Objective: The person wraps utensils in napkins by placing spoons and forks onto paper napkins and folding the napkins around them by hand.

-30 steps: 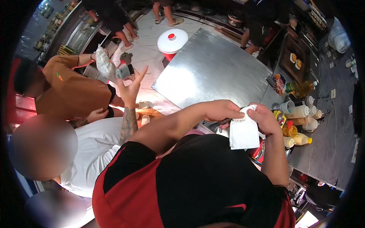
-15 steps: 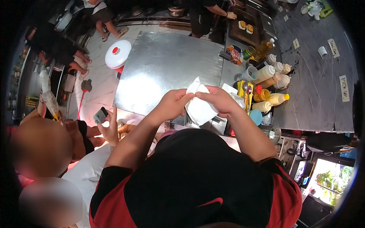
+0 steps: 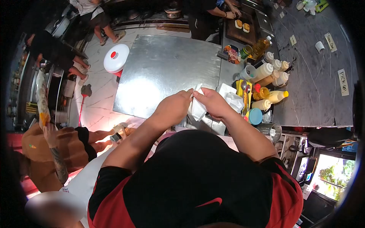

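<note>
A folded white sheet that looks like a paper napkin [image 3: 197, 110] hangs between my two hands, over the near edge of the steel table. My left hand [image 3: 174, 106] pinches its upper left edge, with thumb and fingers drawn together. Opposite it, my right hand [image 3: 213, 102] grips the top right part, thumb lying on the front. The fingertips of both hands nearly meet at the top of the sheet. Just right of my right hand lies a heap of crumpled white paper [image 3: 229, 95].
The steel table [image 3: 167, 57] spreads ahead. On the right stand several squeeze bottles [image 3: 263, 72], an oil bottle [image 3: 262, 46] and a perforated metal cylinder [image 3: 274, 132]. A white-lidded container [image 3: 116, 57] is left of the table. Co-workers stand at the left and far side.
The sheet shows narrower and smaller between my hands, and my left hand now covers more of it. At the left, a person's hand with a small grey device has lowered.
</note>
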`<state>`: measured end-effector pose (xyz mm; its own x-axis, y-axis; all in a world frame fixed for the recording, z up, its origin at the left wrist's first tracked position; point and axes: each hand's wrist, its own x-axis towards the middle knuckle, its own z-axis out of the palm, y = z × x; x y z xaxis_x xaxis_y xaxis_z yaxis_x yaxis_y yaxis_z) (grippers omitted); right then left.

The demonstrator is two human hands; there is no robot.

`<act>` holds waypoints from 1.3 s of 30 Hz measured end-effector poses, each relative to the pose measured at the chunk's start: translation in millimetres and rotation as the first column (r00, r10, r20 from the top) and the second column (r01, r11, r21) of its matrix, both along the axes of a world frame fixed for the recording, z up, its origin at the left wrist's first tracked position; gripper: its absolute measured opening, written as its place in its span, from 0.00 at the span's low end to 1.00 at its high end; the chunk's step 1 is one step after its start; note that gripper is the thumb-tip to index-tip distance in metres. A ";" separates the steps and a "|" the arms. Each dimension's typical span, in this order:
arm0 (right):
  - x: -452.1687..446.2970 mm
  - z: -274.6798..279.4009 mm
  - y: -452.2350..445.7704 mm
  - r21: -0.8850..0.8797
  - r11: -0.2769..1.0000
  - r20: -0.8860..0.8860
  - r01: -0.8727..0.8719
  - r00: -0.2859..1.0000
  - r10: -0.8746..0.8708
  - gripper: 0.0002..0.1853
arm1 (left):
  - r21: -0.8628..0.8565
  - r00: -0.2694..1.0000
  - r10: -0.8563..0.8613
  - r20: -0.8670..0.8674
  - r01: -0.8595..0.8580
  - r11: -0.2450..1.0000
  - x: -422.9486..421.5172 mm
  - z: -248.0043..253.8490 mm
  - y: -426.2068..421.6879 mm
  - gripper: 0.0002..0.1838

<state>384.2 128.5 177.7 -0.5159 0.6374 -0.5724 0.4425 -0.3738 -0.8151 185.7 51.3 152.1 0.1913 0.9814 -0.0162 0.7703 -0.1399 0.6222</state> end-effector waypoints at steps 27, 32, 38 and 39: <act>2.8 -38.2 0.1 -0.357 0.934 -0.414 0.004 0.895 -0.163 0.24 | -0.556 0.513 0.445 0.735 0.078 0.828 -19.1 -8.4 16.3 0.15; 4.3 -55.6 0.6 -0.360 0.925 -0.415 0.122 0.867 -0.276 0.22 | -0.573 0.449 0.483 0.752 0.084 0.815 -18.5 -16.8 15.2 0.16; 3.8 -53.1 -3.4 -0.412 0.895 -0.454 0.173 0.813 -0.366 0.20 | -0.608 0.436 0.524 0.732 0.070 0.791 -11.8 -12.3 17.1 0.17; 1.2 -51.0 -4.8 -0.393 0.900 -0.464 0.187 0.805 -0.370 0.20 | -0.613 0.437 0.531 0.726 0.061 0.788 -11.4 -13.1 17.3 0.18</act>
